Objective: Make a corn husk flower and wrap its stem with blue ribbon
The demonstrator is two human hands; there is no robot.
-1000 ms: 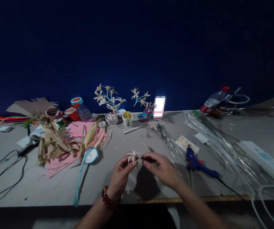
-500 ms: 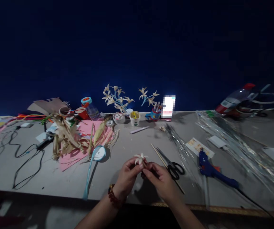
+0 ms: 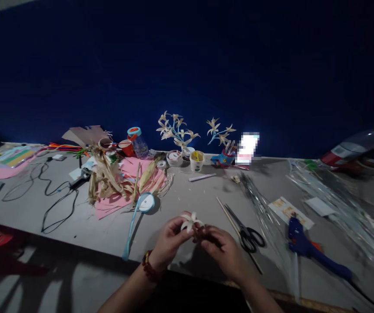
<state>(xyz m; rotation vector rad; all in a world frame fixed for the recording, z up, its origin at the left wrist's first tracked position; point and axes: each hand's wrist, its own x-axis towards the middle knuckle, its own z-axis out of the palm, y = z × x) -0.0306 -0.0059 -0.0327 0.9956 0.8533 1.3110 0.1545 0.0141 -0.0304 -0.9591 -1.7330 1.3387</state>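
Observation:
Over the front of the table, my left hand [image 3: 170, 239] pinches a small pale handmade flower [image 3: 191, 222] with narrow curved petals, its face turned up. My right hand [image 3: 222, 250] is close against the flower's right side, fingers bent and drawn together; what those fingertips hold, if anything, is hidden. Black-handled scissors [image 3: 251, 239] and a thin wooden stick [image 3: 228, 214] lie just right of my right hand. To the left rests a roll of light blue tape [image 3: 146, 202], its loose strip trailing toward the table's front edge.
Dried husks [image 3: 107, 178] lie on pink paper [image 3: 111, 206] at the left, near black cables [image 3: 59, 206]. Finished flower sprays [image 3: 177, 130] stand at the back by a white cup [image 3: 197, 161] and a glowing phone [image 3: 247, 148]. A blue glue gun [image 3: 317, 252] and clear wires [image 3: 343, 213] lie right.
The view has swung left, so the table's things appear farther right. The flower has turned slightly and stays in my left hand; my right fingers have shifted a little beside it.

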